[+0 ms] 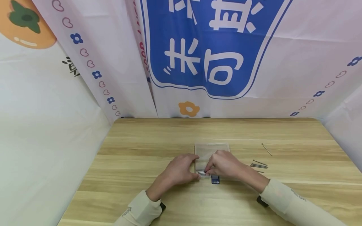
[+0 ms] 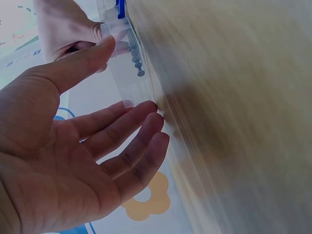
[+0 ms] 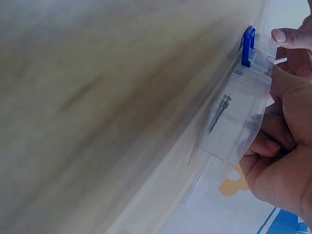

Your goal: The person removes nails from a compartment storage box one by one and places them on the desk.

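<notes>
A clear plastic box point(image 1: 212, 146) lies on the table, with a blue latch point(image 1: 215, 180) at its front. Several nails point(image 1: 201, 172) lie side by side in its front left part; their round heads show through the wall in the left wrist view. My left hand point(image 1: 181, 169) holds the box at its left front corner, thumb on the front edge and fingertips on the side. Over the box, my right hand point(image 1: 224, 164) has its thumb and fingers pinched together beside the nails. A thin bright sliver at its fingertips in the right wrist view looks like a nail, largely hidden.
To the right of the box, several loose nails point(image 1: 259, 166) lie close together on the wooden table point(image 1: 135, 169). A single nail point(image 1: 266, 149) lies farther back. A printed white cloth point(image 1: 127, 62) hangs behind the table's far edge.
</notes>
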The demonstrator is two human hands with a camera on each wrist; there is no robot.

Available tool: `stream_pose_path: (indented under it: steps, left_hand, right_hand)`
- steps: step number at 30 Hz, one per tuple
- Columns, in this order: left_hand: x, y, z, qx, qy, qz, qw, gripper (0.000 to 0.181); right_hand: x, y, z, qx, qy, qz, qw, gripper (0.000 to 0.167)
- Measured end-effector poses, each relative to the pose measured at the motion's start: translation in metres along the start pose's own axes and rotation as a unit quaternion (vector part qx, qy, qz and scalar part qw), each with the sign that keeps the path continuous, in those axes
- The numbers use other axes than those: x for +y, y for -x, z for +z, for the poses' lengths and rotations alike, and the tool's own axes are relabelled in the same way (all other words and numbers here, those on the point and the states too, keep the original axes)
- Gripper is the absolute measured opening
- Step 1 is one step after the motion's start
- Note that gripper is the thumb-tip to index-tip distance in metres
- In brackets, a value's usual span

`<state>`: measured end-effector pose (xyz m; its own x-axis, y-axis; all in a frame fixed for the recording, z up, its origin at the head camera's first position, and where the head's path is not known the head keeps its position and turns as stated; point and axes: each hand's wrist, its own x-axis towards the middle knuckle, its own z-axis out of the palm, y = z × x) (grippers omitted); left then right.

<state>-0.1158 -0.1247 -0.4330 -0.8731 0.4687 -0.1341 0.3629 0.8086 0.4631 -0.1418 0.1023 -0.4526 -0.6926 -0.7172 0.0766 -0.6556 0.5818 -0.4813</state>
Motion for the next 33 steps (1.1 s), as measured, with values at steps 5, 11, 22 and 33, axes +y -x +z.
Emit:
stream_pose_path:
  steps: [5, 11, 22, 33]
  left_hand:
    - [0.0002, 0.0003, -0.0009, -0.001, 0.000, -0.004, 1.0000, 0.066]
    - [0.0006, -0.0003, -0.0004, 0.001, -0.005, 0.000, 1.0000, 0.067]
    - [0.0019, 0.0009, -0.0016, 0.003, -0.007, 0.001, 1.0000, 0.068]
    - [0.0033, 0.0025, -0.0015, 0.001, -0.006, -0.002, 1.0000, 0.068]
  right_hand:
    - [-0.0002, -0.0018, 0.0004, -0.007, -0.003, 0.001, 1.0000, 0.004]
    - [-0.0001, -0.0013, 0.0003, -0.021, -0.007, 0.007, 0.9997, 0.007]
    - [-0.0006, 0.0014, -0.0008, -0.015, 0.020, -0.038, 0.9990, 0.004]
    - [0.0006, 0.0001, -0.0006, -0.026, 0.012, -0.055, 0.9981, 0.004]
